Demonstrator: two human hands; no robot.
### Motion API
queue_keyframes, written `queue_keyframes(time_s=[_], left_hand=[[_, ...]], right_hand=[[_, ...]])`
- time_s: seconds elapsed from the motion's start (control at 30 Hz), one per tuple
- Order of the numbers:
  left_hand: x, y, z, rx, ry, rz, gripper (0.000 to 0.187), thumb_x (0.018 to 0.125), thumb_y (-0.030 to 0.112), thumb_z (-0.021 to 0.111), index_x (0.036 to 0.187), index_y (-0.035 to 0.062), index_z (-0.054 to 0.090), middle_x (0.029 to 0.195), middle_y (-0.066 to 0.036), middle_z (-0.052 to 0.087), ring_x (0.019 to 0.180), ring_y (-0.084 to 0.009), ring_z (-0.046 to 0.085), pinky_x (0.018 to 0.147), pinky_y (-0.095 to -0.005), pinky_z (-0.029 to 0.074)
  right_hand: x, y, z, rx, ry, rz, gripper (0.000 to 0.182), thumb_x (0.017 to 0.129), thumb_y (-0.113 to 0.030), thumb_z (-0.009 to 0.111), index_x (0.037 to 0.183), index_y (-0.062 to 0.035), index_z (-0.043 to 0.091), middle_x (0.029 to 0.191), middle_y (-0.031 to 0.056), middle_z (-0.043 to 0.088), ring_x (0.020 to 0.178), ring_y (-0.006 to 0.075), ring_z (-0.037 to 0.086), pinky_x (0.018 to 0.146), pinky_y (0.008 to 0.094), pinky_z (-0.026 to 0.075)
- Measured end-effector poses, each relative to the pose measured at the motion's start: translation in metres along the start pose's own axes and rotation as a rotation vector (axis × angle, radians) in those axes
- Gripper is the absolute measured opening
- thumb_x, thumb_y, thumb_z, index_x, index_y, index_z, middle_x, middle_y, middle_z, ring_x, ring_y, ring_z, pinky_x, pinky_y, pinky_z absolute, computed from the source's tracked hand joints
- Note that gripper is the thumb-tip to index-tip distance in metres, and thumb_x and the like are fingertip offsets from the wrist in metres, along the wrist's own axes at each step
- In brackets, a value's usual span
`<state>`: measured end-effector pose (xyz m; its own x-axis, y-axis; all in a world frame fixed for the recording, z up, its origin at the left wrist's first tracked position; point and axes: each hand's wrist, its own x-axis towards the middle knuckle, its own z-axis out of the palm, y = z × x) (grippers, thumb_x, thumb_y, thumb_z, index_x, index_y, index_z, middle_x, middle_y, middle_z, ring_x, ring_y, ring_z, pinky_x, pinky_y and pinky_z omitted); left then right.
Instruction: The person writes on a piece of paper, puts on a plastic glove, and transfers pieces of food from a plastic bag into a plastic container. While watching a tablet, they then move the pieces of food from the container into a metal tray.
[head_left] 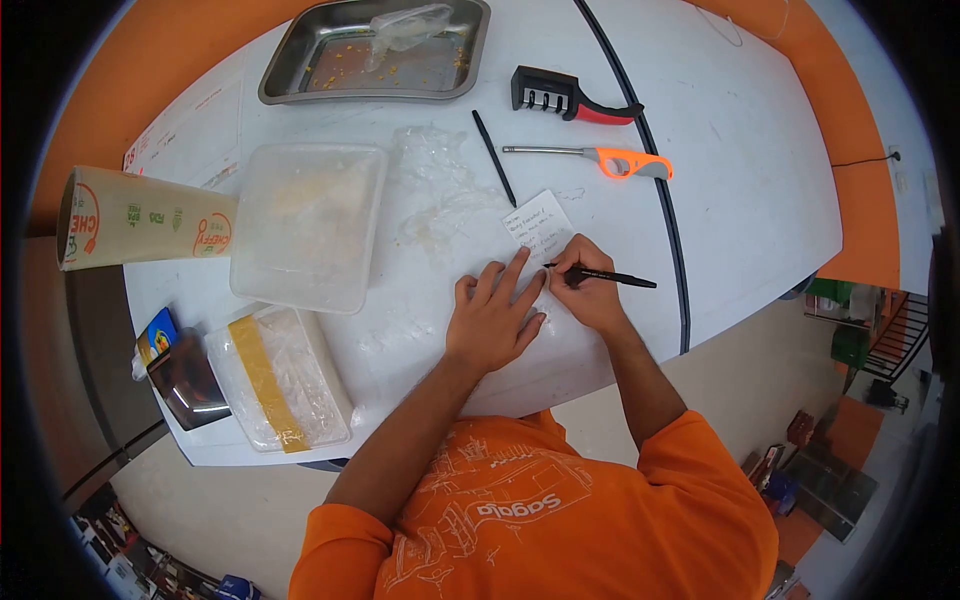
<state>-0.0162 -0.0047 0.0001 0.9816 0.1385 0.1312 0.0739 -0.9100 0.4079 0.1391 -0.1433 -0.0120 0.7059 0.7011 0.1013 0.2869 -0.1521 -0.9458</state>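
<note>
My right hand [588, 290] grip clamped on pen [610, 277], long axis pointing right, tip at note [537, 228] lower edge. Left hand [495, 315] flat, fingers spread (pinning nothing else) on desk [740, 180], just left.

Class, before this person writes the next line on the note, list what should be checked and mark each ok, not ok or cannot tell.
1. Pen gripped in the right hand: ok.
2. Left hand flat on the table beside the note, fingertips near its lower edge: ok.
3. Pen tip on the note: cannot tell, the fingers hide it.
4. Space left on the note for writing: cannot tell, the writing is too small.
5. Second black pen clear of the writing hand: ok.
6. Lighter and knife sharpener away from both hands: ok.
</note>
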Motion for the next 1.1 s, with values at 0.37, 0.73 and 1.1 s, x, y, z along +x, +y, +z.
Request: queue_keyframes(time_s=[0.37,0.73,1.1], left_hand=[[0.000,0.000,-0.001,-0.004,0.005,-0.005,0.053,0.095,0.040,0.065,0.144,0.0201,0.059,0.163,-0.008,0.039,0.129,-0.0307,0.044,0.100,-0.0507,0.036],[-0.001,0.001,-0.002,-0.007,0.016,-0.005,0.053,0.095,0.039,0.065,0.143,0.0192,0.060,0.162,-0.009,0.041,0.129,-0.0296,0.044,0.100,-0.0497,0.036],[0.000,0.001,0.000,-0.008,0.010,-0.012,0.053,0.095,0.039,0.065,0.144,0.0199,0.060,0.162,-0.008,0.040,0.129,-0.0298,0.044,0.100,-0.0502,0.036]], right_hand=[[0.000,-0.002,0.000,0.054,-0.008,0.069,0.019,0.079,0.009,0.070,0.083,-0.0030,0.056,0.089,0.0055,0.059,0.077,0.0093,0.056,0.066,0.0241,0.047],[-0.001,0.008,0.001,0.124,0.108,0.045,0.018,0.081,0.009,0.069,0.084,-0.0037,0.056,0.086,0.0031,0.059,0.076,0.0070,0.055,0.065,0.0235,0.046],[0.001,0.000,0.002,0.051,-0.006,-0.017,0.017,0.077,0.009,0.071,0.081,-0.0016,0.058,0.085,0.0049,0.059,0.073,0.0100,0.056,0.063,0.0253,0.046]])
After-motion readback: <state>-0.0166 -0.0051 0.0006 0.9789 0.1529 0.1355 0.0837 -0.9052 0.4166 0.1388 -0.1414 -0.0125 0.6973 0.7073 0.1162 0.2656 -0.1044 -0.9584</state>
